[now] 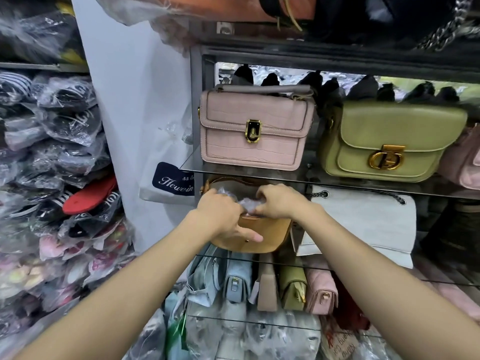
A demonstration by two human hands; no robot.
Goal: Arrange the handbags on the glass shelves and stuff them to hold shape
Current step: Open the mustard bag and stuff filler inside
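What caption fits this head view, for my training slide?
Both hands push clear plastic stuffing into a tan handbag.

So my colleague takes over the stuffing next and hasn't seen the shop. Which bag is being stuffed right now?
Find the glass shelf holding the pink bag and the green bag. Look just beneath the pink one: the tan bag with a rounded bottom, left of the white chain-strap bag. It alone has clear plastic bunched in its open top.
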